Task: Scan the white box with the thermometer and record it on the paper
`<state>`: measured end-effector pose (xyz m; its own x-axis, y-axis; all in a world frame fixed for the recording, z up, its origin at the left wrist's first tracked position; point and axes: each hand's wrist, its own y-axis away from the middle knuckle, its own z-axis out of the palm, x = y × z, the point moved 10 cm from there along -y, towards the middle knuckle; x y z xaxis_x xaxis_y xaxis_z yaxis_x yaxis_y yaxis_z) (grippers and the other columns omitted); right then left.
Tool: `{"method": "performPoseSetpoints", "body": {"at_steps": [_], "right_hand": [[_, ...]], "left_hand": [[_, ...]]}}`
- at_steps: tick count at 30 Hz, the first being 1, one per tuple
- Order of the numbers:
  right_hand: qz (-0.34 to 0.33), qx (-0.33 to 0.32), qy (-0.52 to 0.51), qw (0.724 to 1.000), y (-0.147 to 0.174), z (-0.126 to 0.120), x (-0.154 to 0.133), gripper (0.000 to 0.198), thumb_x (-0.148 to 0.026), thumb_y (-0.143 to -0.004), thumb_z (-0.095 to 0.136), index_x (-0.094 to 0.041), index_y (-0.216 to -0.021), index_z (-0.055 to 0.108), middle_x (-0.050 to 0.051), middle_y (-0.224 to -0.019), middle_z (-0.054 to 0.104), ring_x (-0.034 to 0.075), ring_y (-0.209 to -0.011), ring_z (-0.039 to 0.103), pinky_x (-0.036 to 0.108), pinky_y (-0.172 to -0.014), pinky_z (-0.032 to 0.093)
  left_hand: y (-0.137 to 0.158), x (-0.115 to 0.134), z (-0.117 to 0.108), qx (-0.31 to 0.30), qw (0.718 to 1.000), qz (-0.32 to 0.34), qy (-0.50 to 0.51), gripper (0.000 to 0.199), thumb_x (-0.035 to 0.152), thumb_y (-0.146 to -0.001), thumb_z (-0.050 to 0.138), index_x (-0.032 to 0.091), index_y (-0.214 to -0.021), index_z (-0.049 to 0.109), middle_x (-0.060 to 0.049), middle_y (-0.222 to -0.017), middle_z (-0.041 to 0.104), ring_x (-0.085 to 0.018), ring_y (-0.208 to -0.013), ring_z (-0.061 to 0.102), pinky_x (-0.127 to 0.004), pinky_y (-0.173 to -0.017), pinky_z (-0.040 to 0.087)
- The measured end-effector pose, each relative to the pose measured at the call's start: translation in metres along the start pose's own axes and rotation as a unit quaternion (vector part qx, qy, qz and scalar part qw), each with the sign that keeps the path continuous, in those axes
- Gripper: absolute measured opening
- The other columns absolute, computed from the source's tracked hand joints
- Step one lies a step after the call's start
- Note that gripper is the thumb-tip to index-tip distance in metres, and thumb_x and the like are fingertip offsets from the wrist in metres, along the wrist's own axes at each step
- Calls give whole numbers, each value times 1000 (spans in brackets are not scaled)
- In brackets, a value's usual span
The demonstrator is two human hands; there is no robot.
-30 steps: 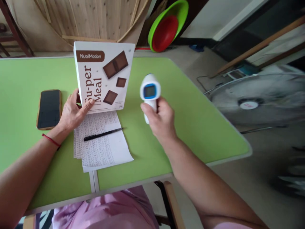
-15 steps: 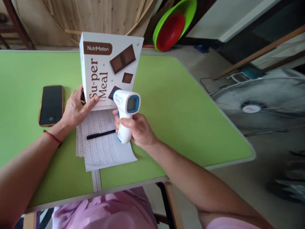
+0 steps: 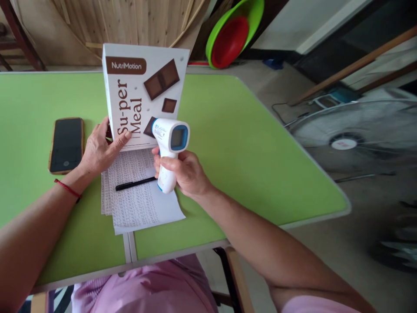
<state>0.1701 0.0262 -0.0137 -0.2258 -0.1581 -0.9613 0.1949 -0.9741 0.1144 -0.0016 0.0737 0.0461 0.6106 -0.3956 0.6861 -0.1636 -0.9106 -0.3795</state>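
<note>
My left hand (image 3: 103, 145) grips the lower left edge of a white box (image 3: 130, 104) printed "NutriMotion Su-per Meal", thumb on its front and fingers behind. The box is held up with its front facing me. My right hand (image 3: 187, 171) is wrapped round the handle of a white and blue infrared thermometer (image 3: 164, 139). The thermometer's front end overlaps the box's lower right corner in view; I cannot tell whether they touch. Its screen faces me, with no reading I can make out. Handwritten sheets (image 3: 143, 213) lie below, with a black pen (image 3: 133, 184) across them.
A phone (image 3: 67, 145) with a dark screen lies left of my left hand on the green table (image 3: 260, 174). Beyond the table are a green basin (image 3: 257, 17), a red basin (image 3: 230, 42) and, at right, a large fan (image 3: 343, 143).
The whole view has shifted slightly, so box, thermometer and hands appear a little farther left. Both hands keep their holds.
</note>
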Motion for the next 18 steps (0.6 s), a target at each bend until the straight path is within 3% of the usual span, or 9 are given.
{"method": "performPoseSetpoints", "body": {"at_steps": [5, 8, 12, 15, 18], "right_hand": [[-2, -17, 15, 1000, 1, 2, -4, 35, -38, -66, 74, -19, -92, 61, -4, -68, 56, 10, -55, 52, 28, -52, 48], [-36, -20, 55, 998, 5, 2, -17, 33, -36, -66, 74, -20, -91, 60, -3, -72, 56, 10, -57, 53, 29, -53, 47], [-126, 83, 165, 975, 19, -17, -50, 24, -32, -64, 75, -20, -76, 57, -4, -66, 54, 10, -55, 50, 29, -51, 43], [-187, 150, 185, 953, 33, -30, -74, 22, -30, -63, 73, -21, -74, 56, -3, -66, 55, 11, -56, 50, 29, -51, 43], [-204, 179, 192, 943, 39, -39, -84, 23, -32, -63, 72, -22, -75, 55, -3, -67, 55, 11, -56, 50, 30, -51, 43]], "left_hand": [[-1, 0, -2, 16, 1000, 5, 16, 46, 67, -81, 53, 25, -98, 62, -6, -87, 65, -27, -81, 62, -44, -73, 52], [-1, -1, -2, 12, 1000, -3, 16, 46, 67, -81, 53, 25, -99, 61, -7, -90, 66, -27, -82, 62, -44, -74, 51], [-1, -1, -2, -1, 1000, -13, 6, 52, 68, -81, 51, 23, -104, 61, -9, -95, 66, -29, -84, 62, -44, -73, 51], [-2, -1, -4, -2, 1000, -7, 3, 52, 67, -81, 52, 22, -105, 61, -9, -97, 67, -29, -85, 63, -43, -72, 51], [-2, 1, -6, 4, 1000, 6, 2, 48, 65, -82, 54, 24, -105, 62, -8, -99, 68, -28, -86, 64, -40, -73, 53]]}}
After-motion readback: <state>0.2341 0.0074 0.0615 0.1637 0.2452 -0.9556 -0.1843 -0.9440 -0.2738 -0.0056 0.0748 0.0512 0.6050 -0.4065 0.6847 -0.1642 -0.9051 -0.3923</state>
